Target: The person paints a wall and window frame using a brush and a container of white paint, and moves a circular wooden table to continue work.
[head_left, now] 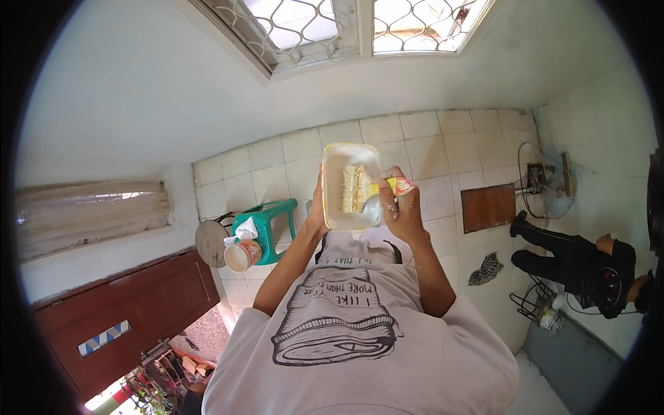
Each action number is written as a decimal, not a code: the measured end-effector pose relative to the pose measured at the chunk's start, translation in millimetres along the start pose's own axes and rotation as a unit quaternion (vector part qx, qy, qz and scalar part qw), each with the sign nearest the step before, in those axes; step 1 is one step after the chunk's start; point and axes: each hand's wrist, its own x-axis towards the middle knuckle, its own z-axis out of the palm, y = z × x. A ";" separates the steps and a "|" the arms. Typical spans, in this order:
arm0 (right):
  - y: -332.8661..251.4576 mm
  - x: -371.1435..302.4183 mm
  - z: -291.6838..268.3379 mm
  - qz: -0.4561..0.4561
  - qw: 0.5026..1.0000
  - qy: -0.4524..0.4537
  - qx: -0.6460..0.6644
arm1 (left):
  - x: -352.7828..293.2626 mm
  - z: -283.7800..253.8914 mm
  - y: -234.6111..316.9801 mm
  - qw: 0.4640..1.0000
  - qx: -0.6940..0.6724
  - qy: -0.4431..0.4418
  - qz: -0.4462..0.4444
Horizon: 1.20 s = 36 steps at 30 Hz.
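Note:
A cream-white rectangular plastic tub, its rim smudged yellow, is held up in front of my chest. My left hand is wrapped round its left side, with most of the fingers hidden behind it. Inside the tub lies the wide, pale bristled head of a paintbrush. White smears coat the tub's inner wall. Closed round the brush's yellow and red handle, my right hand is at the tub's right edge. Pale flecks spot the fingers of that hand.
To the left stands a green plastic stool with a white cloth and an open bucket. A person in dark clothes is at the right, near a wire rack. A patterned rag lies on the tiles.

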 end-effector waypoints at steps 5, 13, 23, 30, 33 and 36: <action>-2.0 -6.2 -8.3 0.043 0.999 -0.025 0.002 | -4.5 -7.9 -6.2 0.998 0.023 0.040 0.033; -10.8 -19.5 -28.1 0.024 0.999 0.025 0.040 | -7.5 13.7 -17.1 0.999 -0.039 0.023 0.001; -6.5 -22.7 -35.5 0.040 0.999 -0.014 -0.019 | 2.2 -6.3 -39.4 0.992 -0.122 -0.035 0.014; 10.0 -22.7 -28.7 0.012 1.000 -0.020 0.002 | -2.8 1.6 -35.3 0.996 -0.091 -0.012 0.012; 7.5 -19.5 -28.5 -0.010 1.000 -0.012 -0.009 | -8.2 12.0 -31.2 0.994 -0.105 -0.019 0.013; -1.8 -17.1 -29.7 0.012 0.999 0.010 0.040 | -11.7 18.9 -26.1 0.995 -0.092 -0.004 0.026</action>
